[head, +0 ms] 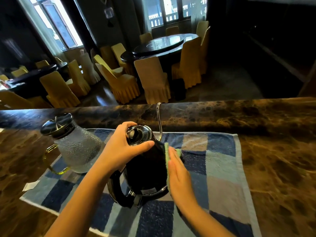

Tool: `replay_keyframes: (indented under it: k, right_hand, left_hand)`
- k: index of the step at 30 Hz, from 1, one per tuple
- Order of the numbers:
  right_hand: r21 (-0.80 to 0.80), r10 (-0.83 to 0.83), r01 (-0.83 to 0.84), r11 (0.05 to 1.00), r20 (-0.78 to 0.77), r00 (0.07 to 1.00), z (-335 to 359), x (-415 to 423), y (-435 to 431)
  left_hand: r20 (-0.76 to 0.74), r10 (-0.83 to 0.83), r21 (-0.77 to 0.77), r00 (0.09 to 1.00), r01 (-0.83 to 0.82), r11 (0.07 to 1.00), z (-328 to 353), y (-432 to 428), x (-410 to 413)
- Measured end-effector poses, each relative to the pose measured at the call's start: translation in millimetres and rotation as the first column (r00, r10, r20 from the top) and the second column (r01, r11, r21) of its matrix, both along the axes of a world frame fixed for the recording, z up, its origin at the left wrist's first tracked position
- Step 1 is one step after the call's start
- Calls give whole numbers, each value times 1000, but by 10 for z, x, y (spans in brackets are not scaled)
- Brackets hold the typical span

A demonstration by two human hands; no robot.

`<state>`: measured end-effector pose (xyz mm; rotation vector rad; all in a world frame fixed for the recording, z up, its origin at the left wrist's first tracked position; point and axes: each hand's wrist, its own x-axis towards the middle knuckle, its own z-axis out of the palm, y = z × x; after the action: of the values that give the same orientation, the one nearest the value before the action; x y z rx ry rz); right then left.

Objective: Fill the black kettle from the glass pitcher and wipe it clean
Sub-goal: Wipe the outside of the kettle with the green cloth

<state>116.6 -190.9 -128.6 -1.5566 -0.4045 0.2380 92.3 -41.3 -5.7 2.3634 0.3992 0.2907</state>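
Head view. Risk: sideways pressure from the wiping palm may tip the black kettle (145,170) or shift its lid (139,134), spilling any water onto the checked towel (222,168). The left hand (123,147) curls over the kettle's top and grips it. The right hand (179,175), fingers straight, presses a green cloth (166,151) against its right flank. The kettle stands between both hands, with the glass pitcher (77,151) to its left.

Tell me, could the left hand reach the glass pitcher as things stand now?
Probably yes, once it lets go: the left hand grips the top of the black kettle, and the glass pitcher stands close on its left, with nothing between them.
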Motion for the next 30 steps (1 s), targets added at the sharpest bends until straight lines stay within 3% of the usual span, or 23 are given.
replay_keyframes:
  k: [2, 4, 9, 13, 20, 25, 30]
  right_hand:
    - [59, 12, -21, 998, 147, 989, 215, -26, 63]
    - [89, 42, -61, 994, 198, 979, 351, 104, 204]
    - [31, -52, 53, 998, -37, 998, 206, 468, 371]
    - [18, -223, 226, 974, -99, 970, 54, 105, 287]
    - [250, -237, 217, 944, 52, 970, 692, 86, 578]
    - [255, -298, 253, 933, 157, 941, 733, -1, 606]
    - [204, -431, 383, 901, 317, 845, 601, -289, 595]
  left_hand:
    - [-2, 4, 2, 1000, -4, 1000, 4, -9, 2]
    - [0, 3, -7, 1000, -3, 1000, 10, 2, 3]
    - [4, -87, -46, 996, 87, 995, 17, 70, -34]
    - [-195, -326, -95, 925, 313, 945, 151, 260, -53]
    - [-305, -499, 5, 811, 525, 851, 219, 463, -9]
    - [-258, -507, 187, 822, 558, 809, 215, 461, -48]
    - [-151, -521, 240, 840, 543, 805, 100, 508, -28]
